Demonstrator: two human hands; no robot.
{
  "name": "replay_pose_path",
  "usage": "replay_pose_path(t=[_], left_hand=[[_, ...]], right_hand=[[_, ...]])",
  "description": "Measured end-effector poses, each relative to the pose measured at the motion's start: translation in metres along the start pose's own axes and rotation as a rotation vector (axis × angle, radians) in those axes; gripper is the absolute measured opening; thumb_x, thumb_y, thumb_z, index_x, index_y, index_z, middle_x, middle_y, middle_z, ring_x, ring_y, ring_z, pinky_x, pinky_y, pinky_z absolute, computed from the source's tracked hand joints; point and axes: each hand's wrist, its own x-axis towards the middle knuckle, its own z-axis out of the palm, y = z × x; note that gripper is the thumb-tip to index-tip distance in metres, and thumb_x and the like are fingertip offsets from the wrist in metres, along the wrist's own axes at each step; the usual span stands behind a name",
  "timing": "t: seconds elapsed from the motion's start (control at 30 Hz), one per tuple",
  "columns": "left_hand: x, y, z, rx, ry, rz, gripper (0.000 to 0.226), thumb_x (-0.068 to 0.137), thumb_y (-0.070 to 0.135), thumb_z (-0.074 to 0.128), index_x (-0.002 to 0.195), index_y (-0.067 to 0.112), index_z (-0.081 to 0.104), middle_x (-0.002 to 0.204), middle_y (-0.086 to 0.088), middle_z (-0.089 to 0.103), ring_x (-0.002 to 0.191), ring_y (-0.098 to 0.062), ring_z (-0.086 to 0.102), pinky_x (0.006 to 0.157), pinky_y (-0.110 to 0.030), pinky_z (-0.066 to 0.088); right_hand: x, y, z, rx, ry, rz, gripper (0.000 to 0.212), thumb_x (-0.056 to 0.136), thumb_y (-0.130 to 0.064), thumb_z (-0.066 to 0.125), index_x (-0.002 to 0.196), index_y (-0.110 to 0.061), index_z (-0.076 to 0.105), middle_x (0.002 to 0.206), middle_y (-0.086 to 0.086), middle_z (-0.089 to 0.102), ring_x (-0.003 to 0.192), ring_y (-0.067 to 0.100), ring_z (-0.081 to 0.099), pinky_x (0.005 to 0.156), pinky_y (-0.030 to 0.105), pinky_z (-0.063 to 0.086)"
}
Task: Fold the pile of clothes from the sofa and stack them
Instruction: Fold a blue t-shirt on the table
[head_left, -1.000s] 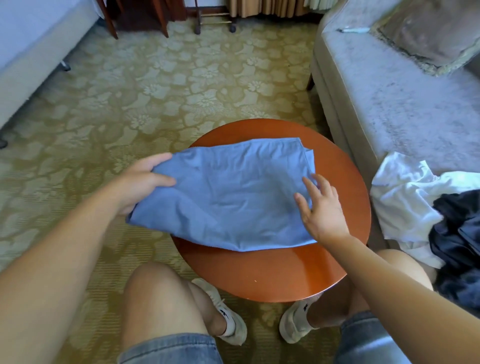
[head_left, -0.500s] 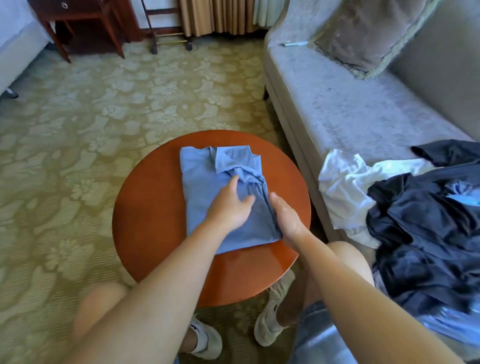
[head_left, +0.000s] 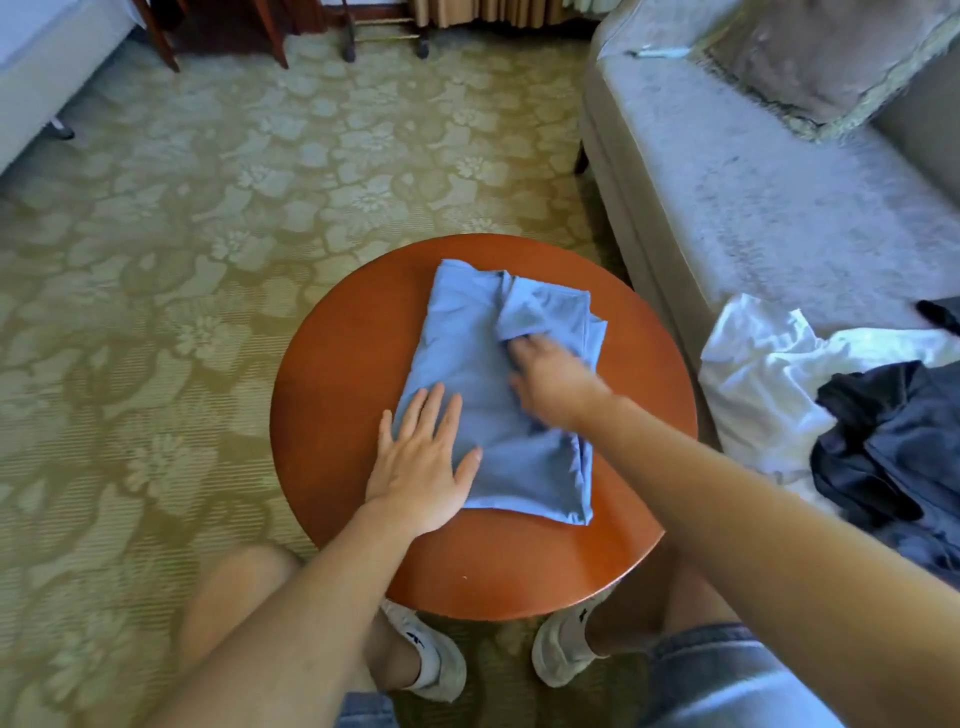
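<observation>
One shirt nearly folded; I judge most of the pile is not yet done.
On the sofa (head_left: 753, 218), a white garment (head_left: 763, 374) and a dark garment (head_left: 893, 436) lie crumpled. On the tabletop (head_left: 332, 405), the blue shirt (head_left: 467, 364) lies folded. My left hand (head_left: 421, 467) presses it flat, fingers spread. My right hand (head_left: 545, 384) blurs at a rumpled flap, and I cannot tell its grip.

Your forearms (head_left: 337, 571) are bare from the fingers (head_left: 434, 410) back to the edge of view. Nearer you than the fingers, you wear light blue denim shorts (head_left: 727, 670), washed pale on the right side, with your legs (head_left: 234, 597) bare beyond the hems. Each foot has a white ankle sock (head_left: 415, 647) marked with a small dark logo (head_left: 414, 638), inside a scuffed off-white shoe (head_left: 449, 675).
</observation>
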Motion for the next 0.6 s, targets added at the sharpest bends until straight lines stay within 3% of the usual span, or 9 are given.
replay_pose_path(t=[0.1,0.13,0.2,0.27,0.33,0.43,0.5,0.6], left_hand=[[0.005,-0.033,-0.006,0.057,-0.008,0.066,0.081,0.085,0.065,-0.001,0.154,0.024,-0.008,0.162,0.001,-0.012,0.149,-0.016,-0.014,0.120,-0.048,-0.002],[0.007,-0.040,-0.009,0.074,-0.008,0.095,0.085,0.081,0.066,-0.004,0.155,0.024,-0.007,0.163,0.000,-0.011,0.149,-0.017,-0.013,0.120,-0.047,-0.001],[0.014,-0.055,-0.013,0.106,-0.024,0.145,0.088,0.077,0.067,-0.004,0.155,0.026,-0.004,0.163,0.000,-0.008,0.149,-0.018,-0.010,0.120,-0.047,-0.001],[0.025,-0.070,-0.017,0.140,0.006,0.138,0.089,0.080,0.073,0.003,0.155,0.026,0.000,0.163,-0.001,-0.004,0.149,-0.020,-0.006,0.120,-0.048,0.000],[0.035,-0.088,-0.025,0.119,0.113,0.020,0.088,0.086,0.073,0.029,0.155,0.023,0.009,0.162,-0.005,0.008,0.148,-0.026,0.007,0.118,-0.051,0.008],[0.039,-0.107,-0.043,-0.094,0.296,-0.313,0.086,0.088,0.045,0.059,0.154,0.012,0.014,0.154,-0.016,0.026,0.139,-0.036,0.027,0.111,-0.051,0.027],[0.038,-0.103,-0.051,-0.275,0.276,-0.510,0.086,0.091,0.037,0.058,0.154,0.010,0.006,0.150,-0.020,0.029,0.137,-0.039,0.030,0.109,-0.050,0.030],[0.032,-0.077,-0.054,-0.444,0.201,-0.607,0.087,0.091,0.042,0.058,0.155,0.013,0.006,0.149,-0.019,0.033,0.135,-0.038,0.034,0.107,-0.047,0.032]], right_hand=[[0.024,0.024,-0.022,-0.117,0.154,0.496,0.062,0.095,-0.019,0.035,0.150,0.005,0.019,0.157,0.027,0.007,0.146,0.042,0.004,0.119,0.045,0.013],[0.022,0.024,-0.026,-0.078,0.193,0.497,0.064,0.095,-0.017,0.037,0.151,0.003,0.013,0.159,0.023,0.003,0.148,0.038,0.001,0.119,0.044,0.010],[0.013,0.018,-0.022,-0.058,0.216,0.205,0.055,0.096,-0.017,0.041,0.147,-0.003,0.027,0.158,0.015,0.018,0.147,0.030,0.014,0.118,0.048,0.018],[0.000,0.010,-0.012,-0.117,0.156,-0.038,0.039,0.096,-0.027,0.042,0.131,-0.010,0.050,0.142,0.009,0.045,0.133,0.028,0.040,0.106,0.046,0.031],[-0.010,0.001,-0.011,-0.183,0.161,0.066,0.034,0.096,-0.037,0.042,0.111,-0.013,0.062,0.119,0.007,0.059,0.114,0.030,0.054,0.094,0.042,0.035],[-0.019,-0.011,-0.013,-0.223,0.181,0.262,0.033,0.095,-0.039,0.044,0.102,-0.015,0.065,0.105,0.007,0.061,0.101,0.030,0.056,0.088,0.040,0.036],[-0.024,-0.015,-0.016,-0.105,0.219,0.370,0.037,0.093,-0.041,0.049,0.119,-0.016,0.056,0.120,0.009,0.052,0.113,0.031,0.048,0.093,0.042,0.036],[-0.028,-0.015,-0.021,0.178,0.166,0.596,0.070,0.091,-0.045,0.055,0.146,-0.015,0.025,0.141,0.014,0.035,0.130,0.035,0.034,0.102,0.048,0.035]])
